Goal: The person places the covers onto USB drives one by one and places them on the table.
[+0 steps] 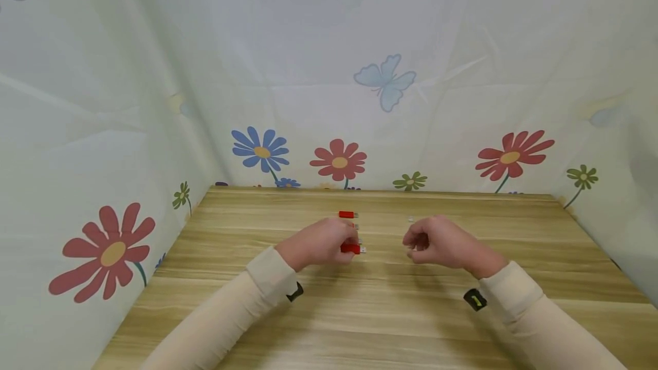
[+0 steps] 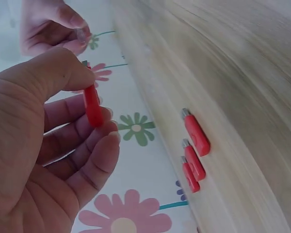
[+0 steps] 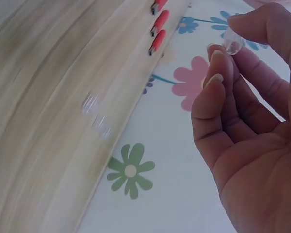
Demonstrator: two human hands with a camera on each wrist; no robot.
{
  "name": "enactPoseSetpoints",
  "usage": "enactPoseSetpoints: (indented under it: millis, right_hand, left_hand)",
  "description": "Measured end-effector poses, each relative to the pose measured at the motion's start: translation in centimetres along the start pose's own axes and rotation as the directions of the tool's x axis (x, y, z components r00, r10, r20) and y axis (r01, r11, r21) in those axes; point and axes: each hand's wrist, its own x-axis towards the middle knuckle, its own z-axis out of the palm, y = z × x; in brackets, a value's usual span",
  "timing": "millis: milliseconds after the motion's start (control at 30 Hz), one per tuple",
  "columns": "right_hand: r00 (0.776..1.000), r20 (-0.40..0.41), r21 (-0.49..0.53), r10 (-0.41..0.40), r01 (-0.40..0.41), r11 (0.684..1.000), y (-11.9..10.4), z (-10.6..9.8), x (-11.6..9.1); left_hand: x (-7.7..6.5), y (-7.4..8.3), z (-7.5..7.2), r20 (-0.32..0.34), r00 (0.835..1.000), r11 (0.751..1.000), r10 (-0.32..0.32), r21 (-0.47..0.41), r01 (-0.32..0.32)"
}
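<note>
The left hand (image 1: 324, 241) has its grip clamped on a red stick (image 2: 92, 104), thumb against fingers, above the worktop (image 1: 247, 324); the stick's metal plug points right. The right hand (image 1: 444, 244), to the right and apart from the left, has its grip together on a clear cap (image 3: 233, 41), pinched at the fingertips.

Surroundings: three other red sticks (image 2: 194, 163) lie on the far part of the worktop in a near-to-far row, plugs pointing right. In the head view the left hand partly covers this row; the farthest stick shows whole. Two loose caps (image 3: 90, 103), clear and near each other, lie to the right of the row; only one shows in the head view, just beyond the right hand. A white cloth (image 1: 308, 33) printed with flowers and a butterfly stands along the far edge and both sides.
</note>
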Motion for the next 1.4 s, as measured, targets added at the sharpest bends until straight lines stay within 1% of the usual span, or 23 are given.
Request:
enactPoseSetpoints:
  millis: [100,267,500,700,833,1033,1167,1400]
  right_hand:
    - [0.999,-0.021,0.032,-0.024,0.025,0.999,-0.4,0.1,0.0]
    - [0.998,-0.055,0.099,-0.040,0.046,0.994,-1.1,0.3,0.0]
    - [0.990,-0.120,0.193,-0.076,0.098,0.976,-1.3,0.9,0.0]
    - [0.989,-0.121,0.263,-0.086,0.116,0.958,-1.7,1.2,0.1]
    - [0.988,-0.122,0.288,-0.097,0.129,0.949,-2.0,1.4,0.1]
    - [0.985,-0.139,0.309,-0.102,0.141,0.940,-2.2,2.0,0.2]
    - [0.983,-0.150,0.305,-0.107,0.149,0.941,-2.2,2.2,0.2]
    - [0.988,-0.138,0.292,-0.073,0.111,0.950,-2.4,2.3,0.3]
  left_hand:
    - [-0.2,0.2,-0.3,-0.009,1.000,1.000,0.012,-0.010,-0.012]
    - [-0.4,0.4,-0.7,-0.025,0.999,0.999,0.031,-0.009,-0.032]
    - [-0.5,0.5,-0.8,-0.070,0.995,0.996,0.078,-0.029,-0.080]
    - [-0.6,0.9,-1.0,-0.107,0.985,0.990,0.136,-0.019,-0.138]
    - [-0.7,1.3,-1.2,-0.120,0.979,0.986,0.165,-0.019,-0.168]
    - [-0.6,1.6,-1.2,-0.136,0.972,0.981,0.189,-0.010,-0.192]
    - [-0.6,1.7,-1.1,-0.145,0.970,0.980,0.197,0.000,-0.199]
    - [-0.3,1.6,-0.6,-0.149,0.965,0.976,0.216,0.005,-0.218]
